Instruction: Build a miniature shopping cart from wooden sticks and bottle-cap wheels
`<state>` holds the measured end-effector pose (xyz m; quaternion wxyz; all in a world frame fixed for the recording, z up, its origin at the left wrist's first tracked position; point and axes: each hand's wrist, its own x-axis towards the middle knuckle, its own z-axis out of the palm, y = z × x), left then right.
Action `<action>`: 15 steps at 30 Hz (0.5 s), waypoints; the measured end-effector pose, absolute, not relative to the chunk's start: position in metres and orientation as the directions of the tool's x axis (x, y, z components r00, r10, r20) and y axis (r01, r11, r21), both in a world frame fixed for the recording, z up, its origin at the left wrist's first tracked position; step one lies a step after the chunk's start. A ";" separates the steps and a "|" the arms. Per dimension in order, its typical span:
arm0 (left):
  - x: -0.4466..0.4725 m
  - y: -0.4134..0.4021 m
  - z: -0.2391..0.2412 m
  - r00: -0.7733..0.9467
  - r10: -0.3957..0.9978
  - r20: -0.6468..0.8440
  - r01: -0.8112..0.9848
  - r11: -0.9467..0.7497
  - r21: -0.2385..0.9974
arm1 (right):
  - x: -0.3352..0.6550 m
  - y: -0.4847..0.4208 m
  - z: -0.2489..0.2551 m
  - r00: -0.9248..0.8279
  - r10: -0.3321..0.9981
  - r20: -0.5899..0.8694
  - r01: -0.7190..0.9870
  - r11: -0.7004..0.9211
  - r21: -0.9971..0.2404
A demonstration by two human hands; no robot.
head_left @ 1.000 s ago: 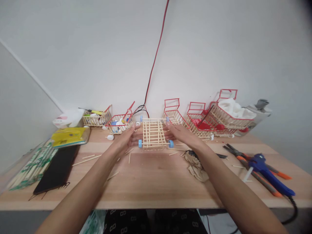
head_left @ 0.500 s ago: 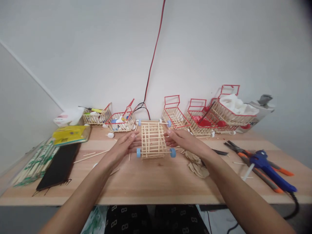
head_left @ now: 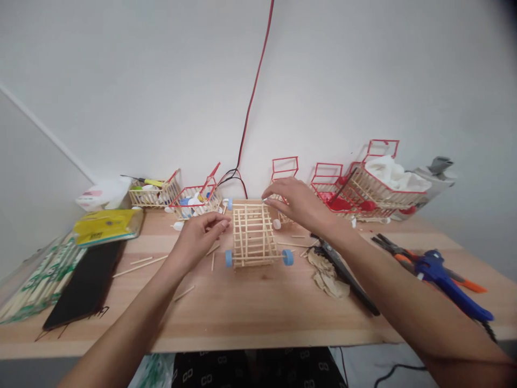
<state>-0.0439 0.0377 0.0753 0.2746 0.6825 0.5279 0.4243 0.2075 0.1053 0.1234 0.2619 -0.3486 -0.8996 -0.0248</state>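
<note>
A small cart of thin wooden sticks (head_left: 253,231) lies upside down on the table, its lattice bottom and blue wheels facing up. The near axle carries a blue wheel (head_left: 287,257) at its right end and another blue wheel (head_left: 229,258) at its left. My left hand (head_left: 204,231) is beside the cart's left side, thumb and forefinger brought together with nothing visible in them. My right hand (head_left: 288,199) reaches over the cart's far right corner, fingertips pinched at the far axle. It covers the wheel there, and what it pinches is hidden.
Several red-trimmed stick carts stand along the wall, including one cart (head_left: 197,199) with small parts. At right lie a blue glue gun (head_left: 452,285), orange-handled pliers (head_left: 383,245), a black tool (head_left: 351,280) and crumpled brown paper (head_left: 329,277). Bagged sticks (head_left: 44,275) and a black slab (head_left: 86,285) lie left.
My right hand has moved up from the cart's right side to its far right corner, its fingers now pinched. My left hand's fingers have curled in. The cart has hardly moved.
</note>
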 end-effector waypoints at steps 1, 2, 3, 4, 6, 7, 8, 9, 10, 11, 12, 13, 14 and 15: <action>-0.041 0.033 0.080 0.094 0.927 0.362 0.566 -0.349 0.747 | 0.205 0.110 0.122 -0.637 0.609 0.473 0.632 0.764 -0.131; -0.038 0.026 0.084 0.131 0.894 0.429 0.633 -0.408 0.658 | 0.204 0.113 0.121 -0.655 0.600 0.459 0.619 0.775 -0.129; -0.032 0.017 0.088 0.180 0.841 0.510 0.687 -0.478 0.547 | 0.202 0.116 0.119 -0.671 0.589 0.451 0.603 0.787 -0.131; -0.026 0.008 0.091 0.227 0.776 0.589 0.729 -0.536 0.426 | 0.201 0.118 0.118 -0.682 0.579 0.446 0.589 0.797 -0.134; -0.012 -0.011 0.094 0.313 0.634 0.707 0.773 -0.603 0.199 | 0.199 0.119 0.116 -0.689 0.574 0.443 0.578 0.804 -0.142; -0.005 -0.020 0.094 0.373 0.580 0.724 0.771 -0.628 0.106 | 0.198 0.119 0.116 -0.688 0.579 0.438 0.580 0.801 -0.147; 0.001 -0.027 0.092 0.436 0.540 0.720 0.758 -0.652 0.030 | 0.197 0.120 0.115 -0.685 0.586 0.432 0.585 0.796 -0.152; 0.006 -0.032 0.089 0.469 0.513 0.719 0.745 -0.667 -0.010 | 0.196 0.120 0.115 -0.683 0.595 0.424 0.591 0.791 -0.158; 0.010 -0.036 0.086 0.490 0.509 0.708 0.739 -0.673 -0.027 | 0.195 0.120 0.115 -0.682 0.602 0.415 0.595 0.787 -0.163; 0.012 -0.039 0.083 0.496 0.512 0.701 0.739 -0.673 -0.032 | 0.194 0.120 0.114 -0.682 0.606 0.409 0.597 0.785 -0.168; 0.013 -0.040 0.079 0.491 0.519 0.700 0.743 -0.668 -0.027 | 0.193 0.120 0.114 -0.684 0.607 0.405 0.596 0.784 -0.170; 0.014 -0.041 0.076 0.483 0.528 0.699 0.750 -0.661 -0.018 | 0.192 0.121 0.114 -0.686 0.606 0.403 0.595 0.786 -0.169; 0.013 -0.041 0.074 0.473 0.534 0.700 0.756 -0.654 -0.012 | 0.191 0.122 0.113 -0.688 0.603 0.404 0.593 0.788 -0.167; 0.013 -0.041 0.071 0.467 0.539 0.701 0.760 -0.650 -0.007 | 0.190 0.122 0.113 -0.689 0.601 0.405 0.591 0.790 -0.165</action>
